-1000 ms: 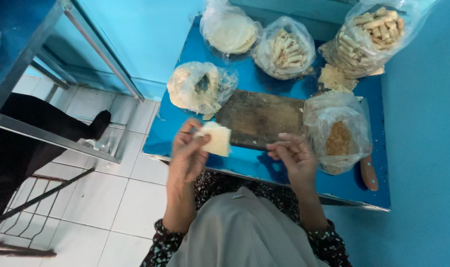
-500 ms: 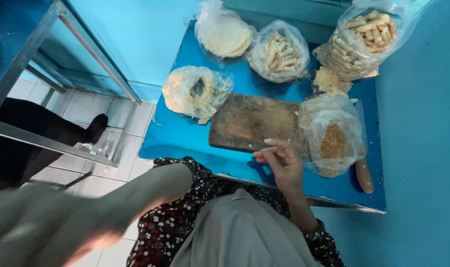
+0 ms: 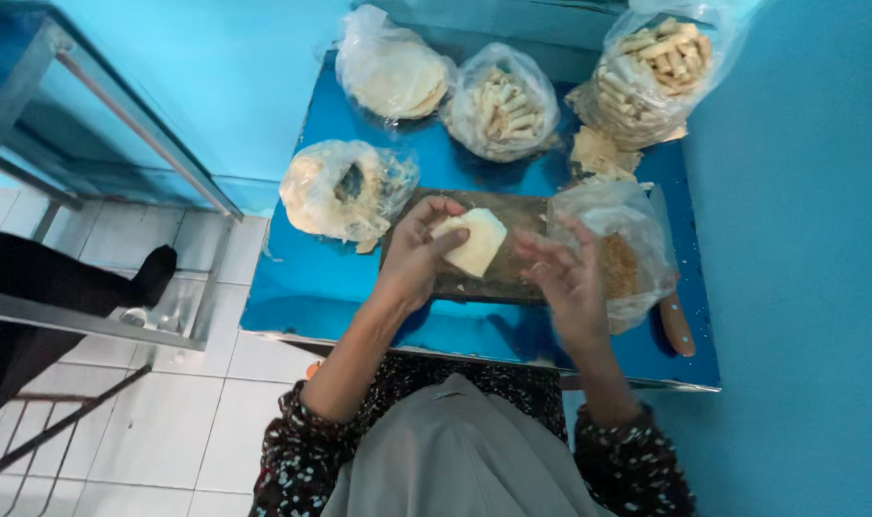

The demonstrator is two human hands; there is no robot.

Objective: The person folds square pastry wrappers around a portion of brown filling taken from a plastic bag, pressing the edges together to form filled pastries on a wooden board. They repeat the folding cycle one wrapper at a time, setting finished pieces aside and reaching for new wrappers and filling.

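Left hand (image 3: 419, 251) back, pale wrapper (image 3: 471, 241)

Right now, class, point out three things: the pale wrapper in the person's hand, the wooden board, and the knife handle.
wrapper (image 3: 474, 241), head view, middle of the pale square.
board (image 3: 522, 215), head view, bare top edge right of the wrapper.
knife handle (image 3: 678, 325), head view, middle of the brown grip.

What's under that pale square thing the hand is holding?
Below the pale square wrapper in the left hand is a dark wooden board, lying on the blue table. The board part right beneath is covered.
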